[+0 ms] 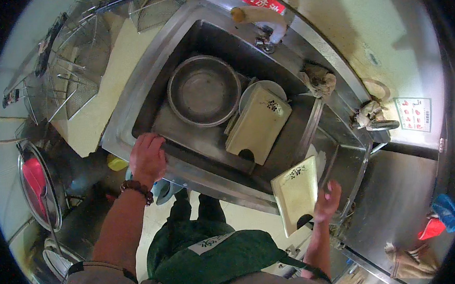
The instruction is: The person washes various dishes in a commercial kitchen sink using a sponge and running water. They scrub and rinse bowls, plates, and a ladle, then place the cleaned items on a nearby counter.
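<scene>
My left hand (147, 159), with a beaded bracelet at the wrist, rests on the front rim of a stainless steel sink (119, 127), fingers curled over the edge. At its right front corner my right hand (328, 201) holds a cream rectangular plate (296, 200) by its right edge. The plate is tilted and bears a dark flower pattern and a black corner mark. Inside the basin, a stack of similar rectangular plates (256, 130) leans beside a round metal bowl (208, 90). A round white plate (273, 89) lies partly hidden behind the stack.
Wire strainer baskets (77, 84) sit on a board at the left. A cloth-wrapped tap (261, 17) stands behind the basin. Crumpled cloth (319, 79) hangs at the divider to a second compartment (325, 144). A steel counter (398, 186) lies at the right.
</scene>
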A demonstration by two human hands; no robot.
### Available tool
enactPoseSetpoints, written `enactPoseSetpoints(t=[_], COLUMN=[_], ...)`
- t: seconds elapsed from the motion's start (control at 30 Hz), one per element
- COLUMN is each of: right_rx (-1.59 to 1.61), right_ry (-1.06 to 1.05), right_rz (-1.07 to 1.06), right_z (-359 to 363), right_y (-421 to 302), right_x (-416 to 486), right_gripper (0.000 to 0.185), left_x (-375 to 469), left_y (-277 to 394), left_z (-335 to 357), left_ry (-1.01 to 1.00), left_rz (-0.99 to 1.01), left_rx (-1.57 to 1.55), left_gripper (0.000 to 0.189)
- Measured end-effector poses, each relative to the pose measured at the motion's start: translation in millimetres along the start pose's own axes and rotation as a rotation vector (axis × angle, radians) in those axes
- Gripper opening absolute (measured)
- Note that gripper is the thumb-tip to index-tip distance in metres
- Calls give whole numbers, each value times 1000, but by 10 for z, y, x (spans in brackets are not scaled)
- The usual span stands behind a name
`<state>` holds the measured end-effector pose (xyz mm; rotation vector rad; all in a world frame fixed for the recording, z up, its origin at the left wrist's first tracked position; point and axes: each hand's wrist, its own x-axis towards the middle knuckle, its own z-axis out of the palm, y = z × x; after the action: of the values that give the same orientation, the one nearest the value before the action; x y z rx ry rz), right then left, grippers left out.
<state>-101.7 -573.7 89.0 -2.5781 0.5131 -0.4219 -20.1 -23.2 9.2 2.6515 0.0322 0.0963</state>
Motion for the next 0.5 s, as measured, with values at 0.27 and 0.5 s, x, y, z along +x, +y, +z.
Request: enactPoseSetpoints(t=[0.27, 0.5], right_rx=[-271, -395], right_ry=[-529, -1095], right_rz=[-574, -338], right_z=[2605, 3448], right_y=[-977, -776], right_x=[2021, 2728], right_gripper=[60, 85], left_x=[-13, 13], left_y=[-59, -24], left_z=[44, -5], left_ry=[-36, 24], left_rz=[-71, 5], left_rx=[-45, 60], left_gripper=[36, 33])
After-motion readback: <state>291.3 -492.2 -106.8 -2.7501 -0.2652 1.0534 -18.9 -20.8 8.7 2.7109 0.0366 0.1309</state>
